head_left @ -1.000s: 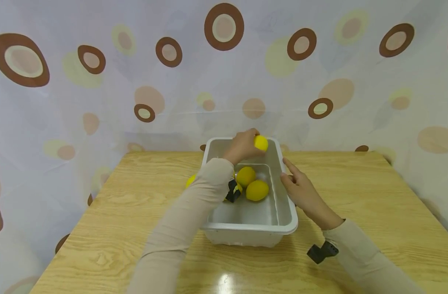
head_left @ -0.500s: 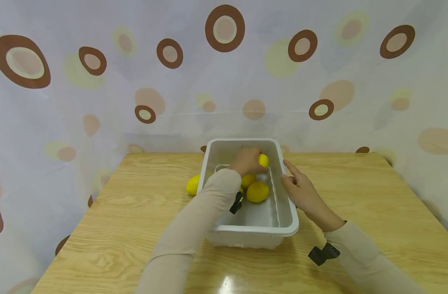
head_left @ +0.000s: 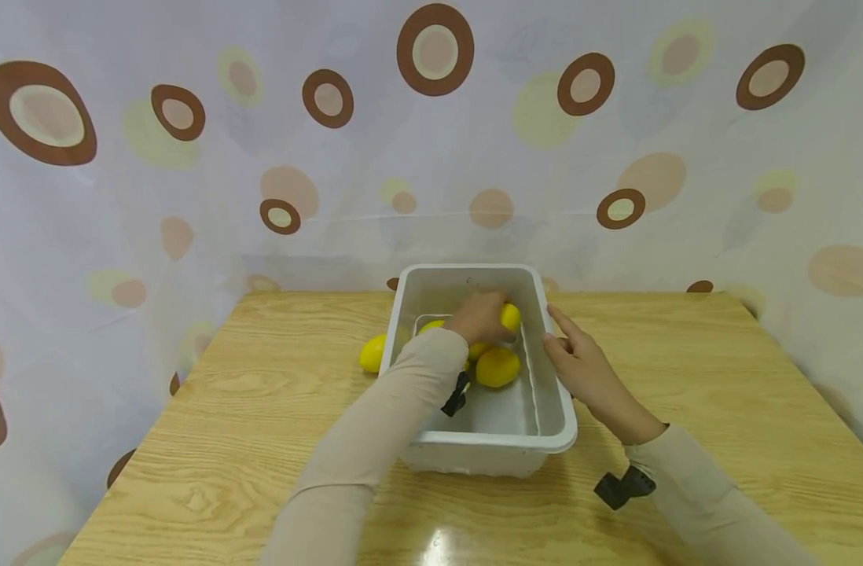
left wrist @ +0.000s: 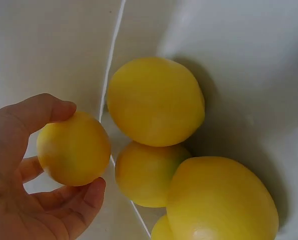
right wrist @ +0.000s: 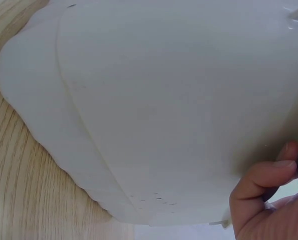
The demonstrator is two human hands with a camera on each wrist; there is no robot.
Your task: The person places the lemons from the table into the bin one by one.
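Inside the far part of a light grey plastic tub (head_left: 488, 442), my left hand (head_left: 479, 317) holds a lemon (left wrist: 73, 149) between thumb and fingertips. Several other lemons (head_left: 497, 367) lie in the tub beneath and beside that hand, some partly hidden by it. The left wrist view shows them clustered (left wrist: 156, 101) just right of the held one. My right hand (head_left: 583, 373) grips the tub's right rim, its index finger stretched along it and its thumb at the edge. In the right wrist view, bent fingers (right wrist: 261, 182) tuck under the rim against the outer wall.
Another lemon (head_left: 372, 354) sits on the wooden table (head_left: 276, 377) just outside the tub's left wall. A patterned curtain (head_left: 431, 157) hangs behind the table's back edge. Dark wrist cameras (head_left: 624, 487) are strapped to both sleeves.
My left hand has come down from near the tub's far rim into the tub, carrying the lemon. The right hand stays at the right rim.
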